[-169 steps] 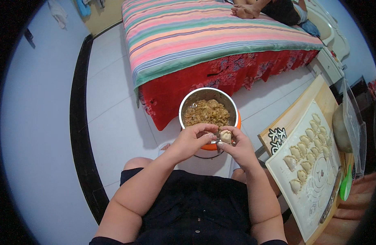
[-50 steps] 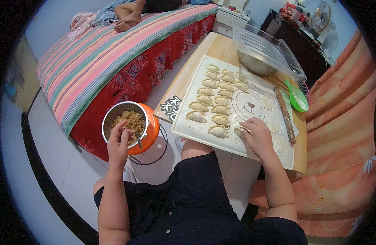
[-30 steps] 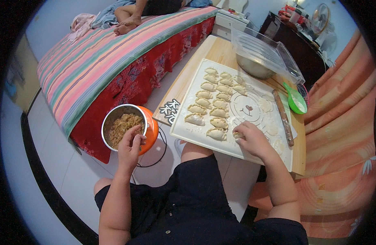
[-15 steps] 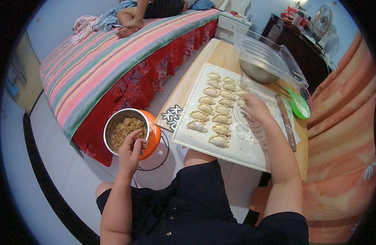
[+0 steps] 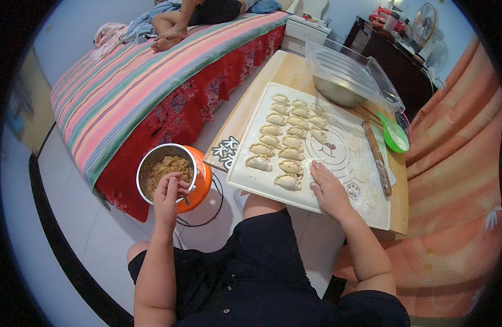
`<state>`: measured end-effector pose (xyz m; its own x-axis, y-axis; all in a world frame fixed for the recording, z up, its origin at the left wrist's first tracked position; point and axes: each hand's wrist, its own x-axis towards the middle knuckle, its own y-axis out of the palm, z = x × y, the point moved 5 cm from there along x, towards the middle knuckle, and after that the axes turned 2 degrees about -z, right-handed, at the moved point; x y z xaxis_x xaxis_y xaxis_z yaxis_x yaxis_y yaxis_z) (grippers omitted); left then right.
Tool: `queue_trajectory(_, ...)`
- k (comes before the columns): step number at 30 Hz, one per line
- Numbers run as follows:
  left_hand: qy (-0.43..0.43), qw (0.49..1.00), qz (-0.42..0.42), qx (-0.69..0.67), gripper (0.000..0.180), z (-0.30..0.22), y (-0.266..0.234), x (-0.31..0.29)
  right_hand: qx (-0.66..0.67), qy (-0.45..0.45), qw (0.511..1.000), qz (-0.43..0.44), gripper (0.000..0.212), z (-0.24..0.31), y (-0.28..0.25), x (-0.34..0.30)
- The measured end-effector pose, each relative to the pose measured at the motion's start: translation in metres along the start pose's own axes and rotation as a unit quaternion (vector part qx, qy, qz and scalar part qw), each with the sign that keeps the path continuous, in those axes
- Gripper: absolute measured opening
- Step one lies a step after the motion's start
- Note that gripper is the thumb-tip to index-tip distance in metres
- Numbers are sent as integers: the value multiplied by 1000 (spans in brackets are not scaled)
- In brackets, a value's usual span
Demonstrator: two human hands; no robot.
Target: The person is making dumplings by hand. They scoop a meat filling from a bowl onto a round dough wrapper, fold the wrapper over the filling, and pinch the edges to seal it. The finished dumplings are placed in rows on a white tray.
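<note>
Here's the left hand (image 5: 166, 200), fingers loosely curled, grip unclear, by a round silver metal pot (image 5: 147, 163), then pale crimped dough dumplings (image 5: 288, 182), likely light, soft, best lifted by their bellies, just left of the right hand (image 5: 330, 189), its fingers flat, empty.

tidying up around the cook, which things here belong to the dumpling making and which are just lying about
Likely part of the job:
- shaped dumplings
- flat dough rounds
- white tray
- rolling pin
- metal pot with filling
- green scoop

Likely just around:
- clothes on the bed
- striped bedspread
- electric fan
- orange curtain
</note>
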<state>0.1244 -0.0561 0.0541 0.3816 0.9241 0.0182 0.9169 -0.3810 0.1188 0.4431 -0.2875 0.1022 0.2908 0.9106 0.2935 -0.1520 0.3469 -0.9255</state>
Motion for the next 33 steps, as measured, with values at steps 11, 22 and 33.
queue_trajectory(11, 5, 1000, -8, 13, 25, 1, -4, -3, 4, 161, 986, -40, 17, -30, -42, -20)
queue_trajectory(22, 24, 999, 10, 21, 19, 2, -3, -5, -5, 187, 975, -123, 22, -141, -48, -18)
queue_trajectory(33, 23, 1000, 13, 9, 18, -1, -9, -8, 89, 341, 936, 9, 25, -154, -72, -3)
